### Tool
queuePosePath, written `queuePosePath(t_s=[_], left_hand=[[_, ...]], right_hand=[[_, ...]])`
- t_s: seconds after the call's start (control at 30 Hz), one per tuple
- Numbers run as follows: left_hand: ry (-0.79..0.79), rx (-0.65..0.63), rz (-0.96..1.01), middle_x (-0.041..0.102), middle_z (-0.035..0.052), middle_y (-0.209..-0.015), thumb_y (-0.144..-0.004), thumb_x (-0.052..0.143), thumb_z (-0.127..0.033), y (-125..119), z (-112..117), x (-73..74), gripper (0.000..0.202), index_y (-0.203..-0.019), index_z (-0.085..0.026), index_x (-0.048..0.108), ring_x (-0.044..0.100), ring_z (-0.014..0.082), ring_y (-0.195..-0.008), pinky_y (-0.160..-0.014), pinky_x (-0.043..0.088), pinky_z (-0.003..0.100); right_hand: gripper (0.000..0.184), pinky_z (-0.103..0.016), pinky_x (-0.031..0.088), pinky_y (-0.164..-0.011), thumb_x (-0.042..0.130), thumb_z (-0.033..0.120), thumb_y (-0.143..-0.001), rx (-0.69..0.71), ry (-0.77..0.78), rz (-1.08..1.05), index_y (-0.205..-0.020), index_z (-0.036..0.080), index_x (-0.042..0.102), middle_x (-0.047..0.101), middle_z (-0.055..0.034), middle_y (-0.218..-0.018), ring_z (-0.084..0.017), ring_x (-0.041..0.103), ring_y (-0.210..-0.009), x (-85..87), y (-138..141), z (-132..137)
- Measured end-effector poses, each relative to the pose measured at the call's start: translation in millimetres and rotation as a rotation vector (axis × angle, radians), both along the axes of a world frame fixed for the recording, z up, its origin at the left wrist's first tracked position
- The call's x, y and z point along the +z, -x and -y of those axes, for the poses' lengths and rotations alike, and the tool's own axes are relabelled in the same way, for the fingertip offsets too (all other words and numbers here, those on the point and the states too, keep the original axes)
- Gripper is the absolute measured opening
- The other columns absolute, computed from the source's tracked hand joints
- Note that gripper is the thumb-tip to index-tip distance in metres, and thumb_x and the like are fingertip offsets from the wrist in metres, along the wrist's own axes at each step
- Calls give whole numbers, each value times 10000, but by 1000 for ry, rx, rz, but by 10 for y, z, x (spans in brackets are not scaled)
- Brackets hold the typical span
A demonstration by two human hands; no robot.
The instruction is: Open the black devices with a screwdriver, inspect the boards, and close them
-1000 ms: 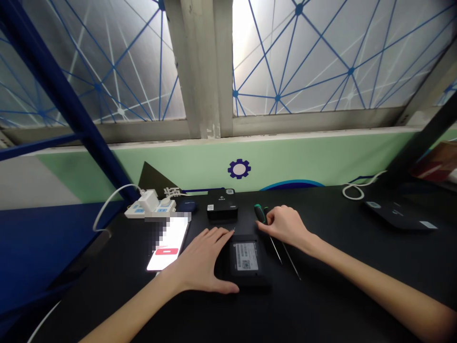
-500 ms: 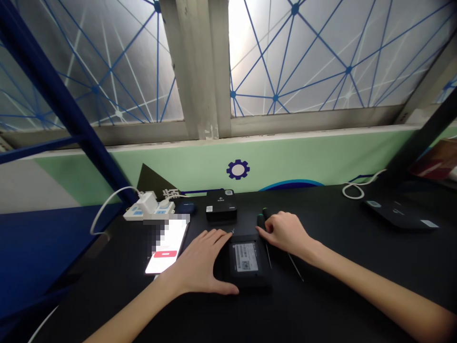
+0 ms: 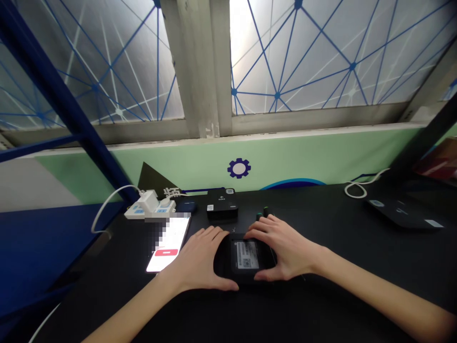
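A flat black device (image 3: 245, 257) with a white label lies on the black table (image 3: 321, 305) in front of me. My left hand (image 3: 200, 259) cups its left side, thumb along the near edge. Around its right side wraps my right hand (image 3: 282, 247), fingers over the far corner and thumb at the near edge. Two screwdrivers (image 3: 262, 213) with green-tipped black handles lie just behind my right hand, their shafts hidden under it.
A lit phone (image 3: 167, 245) lies left of my left hand. Behind it sit a white power strip (image 3: 150, 208) with a cable, a small black box (image 3: 222, 207) and a dark blue case (image 3: 186, 206). A second flat black device (image 3: 403, 212) and a white cable (image 3: 357, 189) are at the right.
My right hand left the screwdrivers and moved left onto the right side of the labelled device. My left hand stayed where it was.
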State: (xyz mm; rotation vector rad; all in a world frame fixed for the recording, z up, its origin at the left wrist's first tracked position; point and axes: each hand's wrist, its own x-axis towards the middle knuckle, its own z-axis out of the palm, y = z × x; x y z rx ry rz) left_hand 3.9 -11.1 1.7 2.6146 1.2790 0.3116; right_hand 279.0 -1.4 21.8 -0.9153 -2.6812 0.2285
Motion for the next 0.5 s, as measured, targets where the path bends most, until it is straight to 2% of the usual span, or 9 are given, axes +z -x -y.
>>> queuePosePath(t_s=[0.1,0.2,0.27,0.5], left_hand=[[14,-21,-4,552,140,-1416,-570,756,-819,18,-2,15,1078,-1425,-220,489,497,423,-1303,-1108,357,573],[24,-63,-13,522,132,-1451,-564,787,-787,40,-5,38,1111,-1463,-230,445,471,422,-1331,-1142,306,587],[29,-78,-19,518,124,-1452,-563,808,-758,49,-5,55,1106,-1466,-239,438,469,418,-1334,-1150,293,587],[13,-70,-2,571,99,-1360,-550,842,-706,34,8,94,1043,-1413,-242,485,530,395,-1261,-1107,369,535]], right_hand=[[834,-465,391,-930,740,740,-641,5,30,29,-1272,205,628,650,-121,-1162,-316,594,-976,2,12,43],[859,-466,401,-925,761,715,-621,4,43,44,-1298,209,612,634,-128,-1172,-329,576,-1000,15,18,66],[856,-464,409,-920,779,674,-611,10,49,42,-1306,207,602,625,-131,-1167,-326,567,-1000,20,21,73],[756,-458,430,-904,789,559,-573,17,30,-23,-1206,188,608,620,-121,-1118,-313,537,-969,22,34,69]])
